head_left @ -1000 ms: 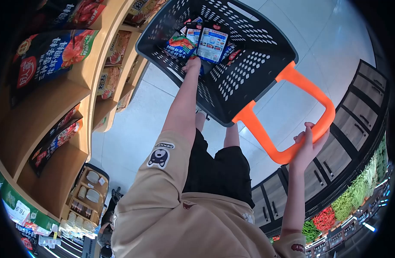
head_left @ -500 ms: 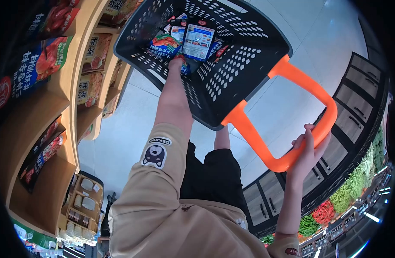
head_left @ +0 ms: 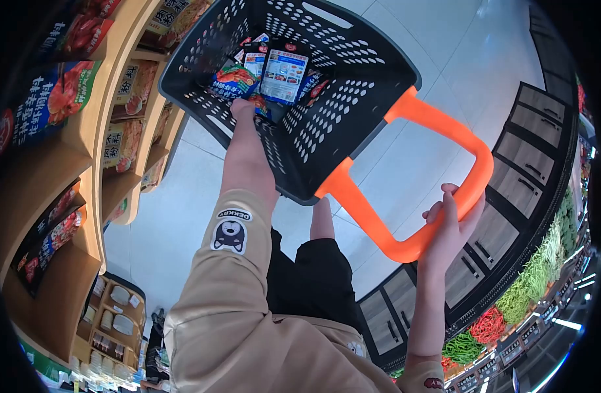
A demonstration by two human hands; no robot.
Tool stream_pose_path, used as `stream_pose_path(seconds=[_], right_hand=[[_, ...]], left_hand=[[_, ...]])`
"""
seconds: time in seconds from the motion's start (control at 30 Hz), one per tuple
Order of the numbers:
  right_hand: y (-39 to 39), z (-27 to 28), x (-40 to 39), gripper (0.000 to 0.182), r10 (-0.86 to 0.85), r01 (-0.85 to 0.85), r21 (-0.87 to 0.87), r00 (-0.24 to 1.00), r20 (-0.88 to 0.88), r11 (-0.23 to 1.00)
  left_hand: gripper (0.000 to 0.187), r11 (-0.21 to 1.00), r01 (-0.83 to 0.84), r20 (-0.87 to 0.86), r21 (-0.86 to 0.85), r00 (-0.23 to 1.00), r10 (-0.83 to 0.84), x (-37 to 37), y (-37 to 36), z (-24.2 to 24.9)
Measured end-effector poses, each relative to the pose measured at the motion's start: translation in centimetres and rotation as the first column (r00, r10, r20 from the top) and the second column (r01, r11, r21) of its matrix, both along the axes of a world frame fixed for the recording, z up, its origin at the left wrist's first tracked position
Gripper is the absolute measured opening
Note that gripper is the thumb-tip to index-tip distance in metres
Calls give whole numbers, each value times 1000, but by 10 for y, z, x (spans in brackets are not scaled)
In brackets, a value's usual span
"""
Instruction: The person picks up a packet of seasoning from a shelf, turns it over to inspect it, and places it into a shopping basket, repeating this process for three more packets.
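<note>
My right hand (head_left: 448, 226) is wrapped round the orange handle (head_left: 472, 180) of a dark grey shopping basket (head_left: 362, 98). The basket hangs tilted, with its opening toward me. Inside lie several seasoning packets, among them a blue one with a red crayfish picture (head_left: 235, 82) and one with its white and blue printed back (head_left: 284, 75) facing me. My left hand (head_left: 242, 109) reaches into the basket, at the lower edge of the crayfish packet. Its fingers are hidden, so whether it grips the packet does not show.
At left, wooden shelves (head_left: 84, 154) hold bagged seasonings (head_left: 58, 98) and boxed powders (head_left: 122, 145). To the right runs a dark cabinet row (head_left: 487, 239), with red chillies (head_left: 488, 325) and green vegetables (head_left: 526, 288) along it. Pale tiles (head_left: 199, 187) form the floor between them.
The basket and handle have shifted left in view, and the packets sit slightly lower. My left hand has moved a little left among the packets. My right hand keeps its hold on the handle.
</note>
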State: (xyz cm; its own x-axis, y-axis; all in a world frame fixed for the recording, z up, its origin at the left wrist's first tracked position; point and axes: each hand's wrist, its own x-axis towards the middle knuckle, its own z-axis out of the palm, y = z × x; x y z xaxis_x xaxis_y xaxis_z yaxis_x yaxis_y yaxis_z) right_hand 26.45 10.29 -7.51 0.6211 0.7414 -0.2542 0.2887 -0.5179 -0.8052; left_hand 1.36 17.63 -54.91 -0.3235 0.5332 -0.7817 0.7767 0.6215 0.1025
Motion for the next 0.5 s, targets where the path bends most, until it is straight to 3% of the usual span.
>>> stream_pose_path(seconds=[0.23, 0.27, 0.4, 0.5], right_hand=[[-1, 0, -4, 44, -3, 3, 3, 1000, -21, 1000], [0, 0, -3, 44, 0, 0, 20, 1000, -22, 1000], [-2, -1, 0, 44, 23, -21, 33, 999, -39, 999], [-3, 2, 0, 44, 26, -24, 39, 998, -49, 999]], left_hand=[[31, 970, -228, 33, -87, 972, 232, 13, -2, 11], [26, 980, -193, -69, 54, 978, 196, 16, -3, 14], [22, 933, -230, -92, 278, 960, 264, 17, 3, 23], [24, 949, -175, -35, 261, 981, 191, 27, 8, 62]])
